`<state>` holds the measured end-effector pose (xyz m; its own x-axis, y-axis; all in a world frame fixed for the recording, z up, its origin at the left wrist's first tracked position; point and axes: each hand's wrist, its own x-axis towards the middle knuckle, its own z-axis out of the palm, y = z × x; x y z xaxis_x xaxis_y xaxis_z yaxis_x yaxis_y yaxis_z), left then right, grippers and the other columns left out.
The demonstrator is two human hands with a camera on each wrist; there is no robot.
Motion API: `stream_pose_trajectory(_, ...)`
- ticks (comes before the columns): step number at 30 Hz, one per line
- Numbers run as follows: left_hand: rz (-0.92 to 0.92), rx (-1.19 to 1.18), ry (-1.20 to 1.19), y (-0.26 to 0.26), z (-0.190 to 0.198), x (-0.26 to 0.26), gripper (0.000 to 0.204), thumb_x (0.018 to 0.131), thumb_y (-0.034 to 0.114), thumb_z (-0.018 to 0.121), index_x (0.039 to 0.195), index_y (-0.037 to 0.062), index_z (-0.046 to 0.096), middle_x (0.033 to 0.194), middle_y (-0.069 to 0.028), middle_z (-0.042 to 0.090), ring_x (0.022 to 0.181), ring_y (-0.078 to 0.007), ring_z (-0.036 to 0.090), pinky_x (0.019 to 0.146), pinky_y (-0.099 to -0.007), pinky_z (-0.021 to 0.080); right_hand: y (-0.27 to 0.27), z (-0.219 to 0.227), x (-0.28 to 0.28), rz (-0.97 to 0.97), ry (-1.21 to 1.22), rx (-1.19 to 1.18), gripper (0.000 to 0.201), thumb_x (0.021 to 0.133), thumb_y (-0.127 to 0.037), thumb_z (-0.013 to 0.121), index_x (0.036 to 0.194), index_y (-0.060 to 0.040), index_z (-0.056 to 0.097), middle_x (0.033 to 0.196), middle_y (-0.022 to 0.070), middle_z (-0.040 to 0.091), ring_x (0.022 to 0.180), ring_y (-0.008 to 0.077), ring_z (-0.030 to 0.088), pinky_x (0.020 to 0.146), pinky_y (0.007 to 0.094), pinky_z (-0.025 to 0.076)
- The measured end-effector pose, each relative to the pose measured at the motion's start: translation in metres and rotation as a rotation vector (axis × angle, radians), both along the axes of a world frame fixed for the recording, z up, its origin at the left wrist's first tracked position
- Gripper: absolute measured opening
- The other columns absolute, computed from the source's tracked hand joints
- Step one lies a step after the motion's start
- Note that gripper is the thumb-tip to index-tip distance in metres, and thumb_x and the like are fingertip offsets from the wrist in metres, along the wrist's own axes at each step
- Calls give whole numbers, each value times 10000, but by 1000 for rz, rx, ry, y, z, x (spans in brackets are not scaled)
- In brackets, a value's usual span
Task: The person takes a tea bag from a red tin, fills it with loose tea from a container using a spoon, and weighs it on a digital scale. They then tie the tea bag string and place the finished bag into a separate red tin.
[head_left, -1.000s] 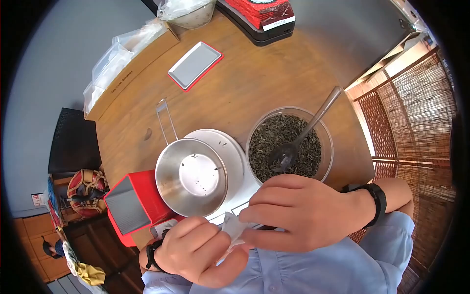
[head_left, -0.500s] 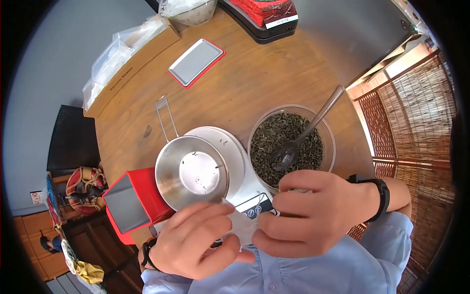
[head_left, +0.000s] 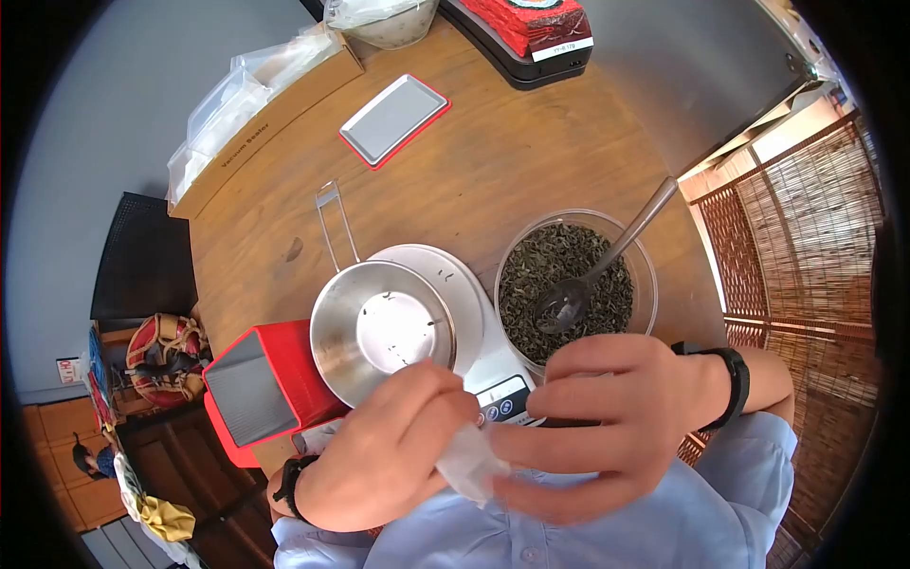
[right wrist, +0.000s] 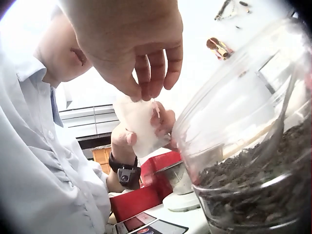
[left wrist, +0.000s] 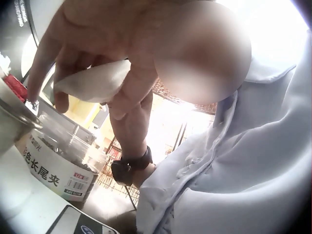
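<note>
A small white translucent bag (head_left: 469, 465) is between the two hands, low in front of the shirt. My left hand (head_left: 384, 450) grips it from one side, fingers bent. At its other side is my right hand (head_left: 607, 427), slightly blurred; in the right wrist view, that hand's fingertips pinch the upper edge of the bag (right wrist: 139, 129). A steel bowl (head_left: 332, 332) with a wire handle sits on a white scale (head_left: 469, 299), with a few dark bits in it. Right of the scale stands a clear tub (head_left: 648, 284) of dried dark leaves (head_left: 569, 251), holding a spoon (head_left: 626, 232).
A red box (head_left: 299, 375) stands left of the bowl. Farther back lie a small grey tray (head_left: 393, 119) with a red edge and a cardboard box (head_left: 275, 119) of plastic bags. A black device (head_left: 545, 71) carrying red packets is at the back edge.
The bag has shifted lower between the hands, and my left hand has turned, its fingers drawn closer around the bag. The table scene sits slightly farther right in the head view.
</note>
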<state>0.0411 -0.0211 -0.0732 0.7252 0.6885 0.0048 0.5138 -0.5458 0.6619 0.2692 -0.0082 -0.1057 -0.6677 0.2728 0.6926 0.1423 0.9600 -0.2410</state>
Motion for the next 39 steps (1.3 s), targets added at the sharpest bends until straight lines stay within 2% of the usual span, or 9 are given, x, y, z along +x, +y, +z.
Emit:
stream_pose_trajectory(3,99,20,64,0,-2,-2,361,696,59,699,1016,-10,547,939,-146,551,843,-330,589,706,-407,501,16,1,6,-92,169,10,278,716,-178,714,969,-120,616,1014,80,647,726,191,598,597,321,473)
stream_pose_trajectory(6,177,89,117,1,-6,-3,327,698,37,701,975,8,529,891,-129,551,791,-338,587,649,-407,490,35,24,51,-533,-320,-79,439,729,-266,756,1068,-84,545,1300,205,494,994,368,583,819,425,477)
stream_pose_trajectory(9,215,146,96,3,-8,-2,429,648,7,758,969,38,476,838,-104,550,704,-337,550,596,-408,451,36,16,71,-691,-345,-203,436,743,-288,732,1061,-66,532,1276,194,511,1049,380,547,883,397,452)
stream_pose_trajectory(12,188,149,136,6,-8,-2,458,640,9,758,998,35,473,847,-111,560,728,-348,559,607,-413,452,33,2,76,-644,-327,-245,410,738,-208,708,1084,-75,534,1030,114,550,917,345,559,771,414,467)
stream_pose_trajectory(16,169,124,233,8,-6,-1,485,630,-5,745,1031,31,475,873,-135,563,773,-354,573,643,-425,459,31,14,79,-622,-512,-372,298,757,-177,690,1000,-71,553,937,92,551,848,317,552,728,406,463)
stream_pose_trajectory(21,175,113,272,10,-4,-1,539,600,-30,740,1064,27,471,883,-140,559,819,-352,575,676,-438,462,33,34,77,-651,-538,-65,159,706,-119,695,796,-37,593,792,80,544,744,266,525,635,367,436)
stream_pose_trajectory(25,181,137,258,12,-9,-2,551,597,-32,741,1070,28,466,871,-142,560,814,-352,574,677,-441,459,32,31,73,-646,-548,-21,162,679,-90,701,796,-42,600,776,75,545,727,258,526,625,361,434)
stream_pose_trajectory(37,171,119,243,13,-1,-1,540,617,-17,743,1076,27,462,873,-146,567,824,-351,578,686,-433,462,33,19,88,-576,-327,-550,132,731,-68,703,809,-37,600,758,80,587,738,284,571,660,369,465)
stream_pose_trajectory(39,187,119,236,14,0,0,532,628,-14,743,1078,25,461,879,-152,571,832,-355,579,690,-435,463,36,17,94,-559,-281,-717,109,748,-52,705,819,-33,623,780,66,611,733,231,595,631,321,449)
